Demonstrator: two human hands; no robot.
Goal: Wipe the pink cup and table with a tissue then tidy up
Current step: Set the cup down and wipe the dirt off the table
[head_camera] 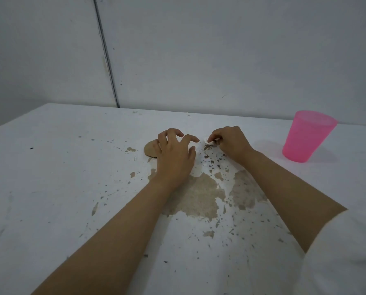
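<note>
A translucent pink cup (306, 136) stands upright at the far right of the white table (50, 167). My right hand (231, 143) pinches a small white wad of tissue (208, 141) against the tabletop, well left of the cup. My left hand (174, 154) hovers just left of it with fingers spread and curled, holding nothing, partly covering a brown worn patch.
The table's white surface is chipped, with large brown bare patches (201, 196) and many dark flecks around the middle. A grey wall (199, 50) with a vertical seam rises behind the far edge. A white sleeve (344, 252) shows at lower right.
</note>
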